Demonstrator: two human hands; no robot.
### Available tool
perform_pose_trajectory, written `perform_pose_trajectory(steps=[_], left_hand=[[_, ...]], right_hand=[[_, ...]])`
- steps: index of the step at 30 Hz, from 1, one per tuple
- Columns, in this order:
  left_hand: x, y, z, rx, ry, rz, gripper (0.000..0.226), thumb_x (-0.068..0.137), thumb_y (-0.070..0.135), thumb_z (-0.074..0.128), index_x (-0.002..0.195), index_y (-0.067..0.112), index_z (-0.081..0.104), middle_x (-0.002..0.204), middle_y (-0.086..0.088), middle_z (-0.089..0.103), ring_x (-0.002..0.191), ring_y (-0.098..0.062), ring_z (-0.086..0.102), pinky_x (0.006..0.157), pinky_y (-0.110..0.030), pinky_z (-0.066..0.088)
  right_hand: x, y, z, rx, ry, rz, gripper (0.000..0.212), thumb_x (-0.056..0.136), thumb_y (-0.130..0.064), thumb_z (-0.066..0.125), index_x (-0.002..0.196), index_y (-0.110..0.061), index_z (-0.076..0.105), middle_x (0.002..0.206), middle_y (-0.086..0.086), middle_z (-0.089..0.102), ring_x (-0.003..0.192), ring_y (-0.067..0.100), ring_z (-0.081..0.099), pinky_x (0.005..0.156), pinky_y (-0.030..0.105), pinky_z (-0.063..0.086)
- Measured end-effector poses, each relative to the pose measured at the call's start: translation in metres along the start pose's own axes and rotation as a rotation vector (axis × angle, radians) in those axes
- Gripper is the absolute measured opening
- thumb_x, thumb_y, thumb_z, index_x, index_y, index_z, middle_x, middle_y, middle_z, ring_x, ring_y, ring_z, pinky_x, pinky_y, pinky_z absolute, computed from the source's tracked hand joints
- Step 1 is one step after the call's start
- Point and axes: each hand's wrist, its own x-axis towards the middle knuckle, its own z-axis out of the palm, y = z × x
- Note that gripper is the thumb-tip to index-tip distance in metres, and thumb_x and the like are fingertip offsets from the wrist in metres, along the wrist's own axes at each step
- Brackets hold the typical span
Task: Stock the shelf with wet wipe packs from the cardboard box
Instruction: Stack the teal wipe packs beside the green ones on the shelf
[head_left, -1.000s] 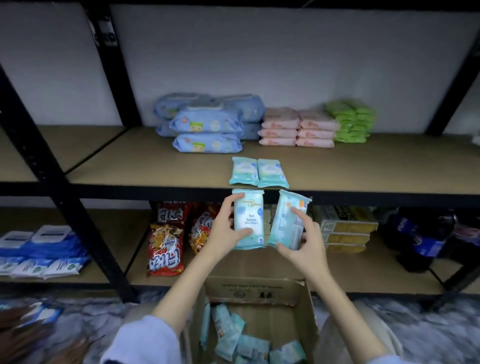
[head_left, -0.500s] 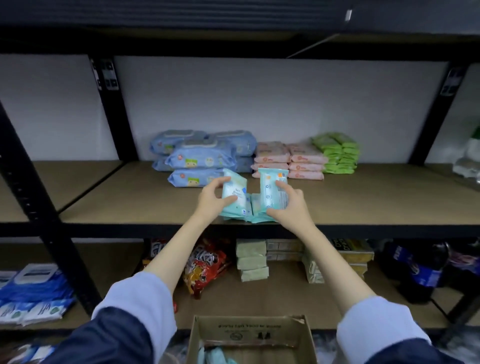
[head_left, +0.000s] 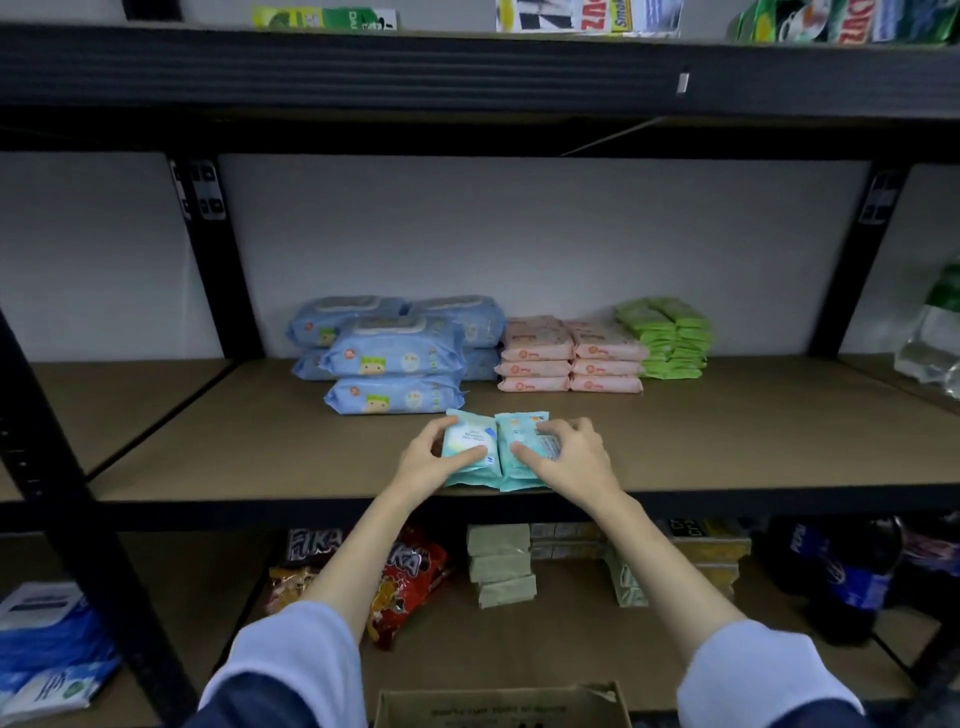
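Observation:
Two small teal wet wipe packs lie flat side by side near the front edge of the brown middle shelf (head_left: 727, 441), on top of two more teal packs. My left hand (head_left: 426, 460) grips the left pack (head_left: 467, 439) with thumb and fingers. My right hand (head_left: 566, 457) rests on the right pack (head_left: 522, 431), fingers curled over it. The open cardboard box (head_left: 498, 706) shows only its top rim at the bottom edge; its contents are out of view.
Behind the teal packs stand stacks of blue wipes (head_left: 395, 358), pink wipes (head_left: 569, 356) and green wipes (head_left: 667, 338). Black uprights (head_left: 218, 270) frame the bay. Snack bags (head_left: 410, 577), beige packs (head_left: 501, 566) and a cola bottle (head_left: 852, 577) fill the lower shelf.
Both hands lifted one teal pack each from above the box up to the shelf and laid them flat on the two packs lying there. The view tilted upward.

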Motion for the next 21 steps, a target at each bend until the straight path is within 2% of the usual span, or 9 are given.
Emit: perform_pose_trajectory(steps=[2,4,7,10,13,15,17,18,21], left_hand=[[-0.001,-0.002,0.0,0.019,0.017,0.015,0.054,0.072,0.034,0.078,0.12,0.024,0.055,0.12,0.002,0.057,0.11,-0.014,0.052,0.097,-0.028,0.043],[-0.002,-0.004,-0.001,0.031,0.017,0.023,0.054,0.07,0.04,0.078,0.118,0.027,0.057,0.118,0.003,0.058,0.11,-0.014,0.053,0.096,-0.028,0.043],[-0.002,-0.006,-0.002,0.051,0.022,0.03,0.05,0.068,0.042,0.078,0.112,0.033,0.057,0.116,0.004,0.06,0.109,-0.014,0.054,0.095,-0.028,0.044],[-0.001,-0.006,-0.002,0.048,0.027,0.036,0.047,0.069,0.04,0.079,0.11,0.035,0.057,0.115,0.004,0.06,0.108,-0.014,0.055,0.094,-0.027,0.044],[0.0,-0.008,-0.004,0.047,0.017,0.039,0.046,0.071,0.038,0.077,0.112,0.033,0.057,0.115,0.004,0.06,0.109,-0.013,0.054,0.094,-0.028,0.044],[0.0,-0.008,-0.004,0.043,0.011,0.037,0.05,0.068,0.043,0.078,0.112,0.034,0.057,0.116,0.004,0.059,0.109,-0.013,0.054,0.094,-0.028,0.044],[0.0,-0.007,-0.004,0.032,0.011,0.034,0.052,0.065,0.045,0.079,0.111,0.034,0.057,0.116,0.004,0.059,0.109,-0.013,0.054,0.093,-0.027,0.044],[0.0,-0.007,-0.004,0.026,0.009,0.034,0.051,0.066,0.043,0.079,0.111,0.034,0.057,0.117,0.004,0.059,0.109,-0.013,0.054,0.092,-0.026,0.044],[0.0,-0.006,-0.004,0.025,0.005,0.035,0.048,0.069,0.038,0.079,0.112,0.032,0.058,0.118,0.002,0.059,0.109,-0.013,0.054,0.089,-0.023,0.043]], right_hand=[[0.001,-0.005,0.002,-0.086,0.071,-0.005,0.066,0.076,-0.061,0.06,0.127,-0.02,0.05,0.125,0.01,0.042,0.118,0.029,0.042,0.099,0.039,0.034],[0.005,-0.013,0.002,-0.125,0.071,-0.016,0.071,0.072,-0.063,0.062,0.128,-0.021,0.048,0.124,0.009,0.043,0.117,0.03,0.042,0.097,0.04,0.036],[0.012,-0.021,0.001,-0.132,-0.013,0.001,0.069,0.072,-0.046,0.071,0.13,-0.02,0.045,0.126,0.01,0.043,0.118,0.032,0.042,0.097,0.039,0.037],[0.02,-0.02,-0.004,-0.025,-0.048,0.014,0.059,0.073,-0.026,0.069,0.128,-0.021,0.047,0.123,0.012,0.048,0.116,0.032,0.047,0.097,0.035,0.04],[0.026,-0.014,-0.016,0.274,0.027,0.031,0.038,0.081,-0.018,0.06,0.118,-0.022,0.06,0.125,0.005,0.058,0.115,0.023,0.052,0.097,0.028,0.04],[0.029,-0.009,-0.027,0.668,0.044,0.14,0.031,0.086,-0.009,0.049,0.106,-0.023,0.068,0.124,0.005,0.059,0.112,0.023,0.053,0.095,0.034,0.042],[0.029,-0.007,-0.034,1.09,-0.05,0.256,0.032,0.088,-0.004,0.044,0.101,-0.019,0.069,0.114,0.014,0.062,0.101,0.028,0.058,0.083,0.039,0.048],[0.029,-0.006,-0.036,1.206,-0.092,0.287,0.029,0.09,-0.006,0.044,0.106,-0.015,0.067,0.109,0.016,0.063,0.094,0.029,0.06,0.076,0.039,0.049],[0.024,-0.003,-0.027,1.157,-0.087,0.282,0.028,0.092,-0.008,0.045,0.115,-0.006,0.06,0.107,0.016,0.061,0.082,0.022,0.059,0.063,0.032,0.048]])
